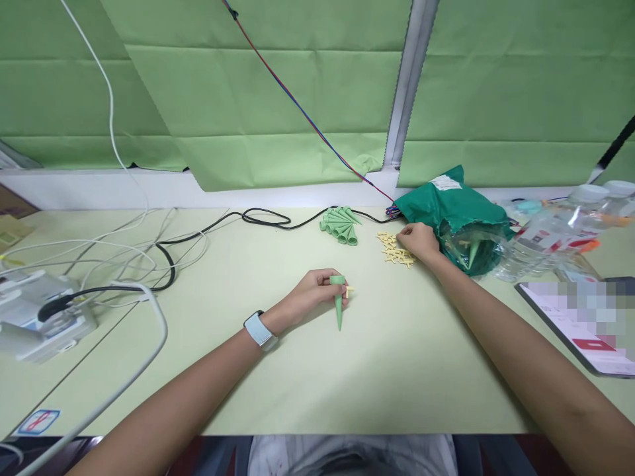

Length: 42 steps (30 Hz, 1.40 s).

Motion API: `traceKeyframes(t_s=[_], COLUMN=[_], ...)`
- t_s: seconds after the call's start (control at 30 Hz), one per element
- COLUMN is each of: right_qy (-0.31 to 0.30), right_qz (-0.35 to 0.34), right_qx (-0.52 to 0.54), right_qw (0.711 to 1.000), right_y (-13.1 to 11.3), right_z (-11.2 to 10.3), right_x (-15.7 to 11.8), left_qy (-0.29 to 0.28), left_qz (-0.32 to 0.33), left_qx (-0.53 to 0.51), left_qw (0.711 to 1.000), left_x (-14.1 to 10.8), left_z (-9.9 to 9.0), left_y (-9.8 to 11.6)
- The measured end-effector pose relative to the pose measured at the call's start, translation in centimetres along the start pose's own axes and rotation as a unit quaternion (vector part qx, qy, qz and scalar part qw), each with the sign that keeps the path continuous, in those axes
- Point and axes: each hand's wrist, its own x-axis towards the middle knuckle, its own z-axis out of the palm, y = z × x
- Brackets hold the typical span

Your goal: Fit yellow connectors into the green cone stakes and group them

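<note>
Near the middle of the table, my left hand (322, 287) is closed around a green cone (338, 305), whose tip points toward me. A small yellow piece (350, 289) sticks out to the right of the cone's upper part. Farther back on the right, my right hand (418, 239) has its fingertips pinched at the edge of a pile of small yellow pieces (395, 254); anything between them is too small to make out. Several green cones (340, 223) lie in a cluster at the back, left of the yellow pile.
An open green bag (454, 211) with a cone inside lies beyond my right hand. Plastic bottles (546, 231) and a tablet (580, 330) are at the right. White adapters (44, 314) and cables spread over the left. A black cable (268, 223) runs along the back.
</note>
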Motion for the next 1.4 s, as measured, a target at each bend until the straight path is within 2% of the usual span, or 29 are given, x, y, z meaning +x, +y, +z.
traceKeyframes(t_s=[0.17,0.33,0.4,0.47,0.53,0.57,0.6,0.67,0.73,0.83,0.97,1.1,1.27,1.33,1.4], right_qy=[-0.024,-0.009,0.007,0.011,-0.03,-0.069,-0.127,-0.26,-0.318,-0.324,-0.325,-0.321,-0.274,-0.302,-0.355], right_qz=[0.003,-0.008,-0.063,-0.17,-0.258,-0.271,-0.265,-0.209,-0.151,-0.103,-0.103,-0.12,-0.173,-0.135,-0.076], right_qx=[-0.002,-0.004,0.022,0.093,0.178,0.215,0.256,0.349,0.42,0.483,0.493,0.465,0.411,0.433,0.473], right_qw=[1.0,1.0,0.998,0.981,0.949,0.936,0.921,0.876,0.837,0.807,0.8,0.816,0.852,0.838,0.803], right_y=[-0.8,-1.6,-2.2,-3.1,-4.1,-4.5,-4.9,-5.6,-6.0,-6.2,-6.3,-6.2,-6.2,-6.2,-6.3], right_z=[-0.3,-1.3,-1.7,-2.0,-2.2,-2.2,-2.2,-2.0,-1.7,-1.1,-0.6,-0.7,-1.2,-1.3,-1.4], right_x=[-0.5,-1.5,-3.2,-5.9,-9.4,-11.3,-13.0,-15.7,-17.2,-17.5,-17.2,-17.6,-17.7,-17.4,-17.1], left_qy=[0.003,0.002,0.0,-0.001,-0.004,-0.007,-0.009,-0.012,-0.014,-0.016,-0.017,-0.017,-0.023,-0.029,-0.038], left_qz=[-0.001,0.001,0.003,0.007,0.014,0.019,0.024,0.033,0.034,0.03,0.03,0.031,0.027,0.031,0.037], left_qx=[-0.004,0.001,0.002,0.002,0.001,0.004,0.009,0.021,0.022,-0.008,-0.007,0.041,0.071,0.068,0.058], left_qw=[1.0,1.0,1.0,1.0,1.0,1.0,1.0,0.999,0.999,0.999,0.999,0.999,0.997,0.997,0.997], left_x=[0.0,0.0,0.1,0.2,0.3,0.3,0.3,0.4,0.4,0.5,0.5,0.5,0.4,0.4,0.4], left_z=[0.2,0.2,0.1,-0.1,-0.2,-0.2,-0.3,-0.4,-0.4,-0.6,-0.7,-0.6,-0.3,-0.2,-0.1], left_y=[0.1,0.1,0.0,-0.2,-0.4,-0.5,-0.5,-0.6,-0.6,-0.7,-0.8,-0.7,-0.5,-0.5,-0.5])
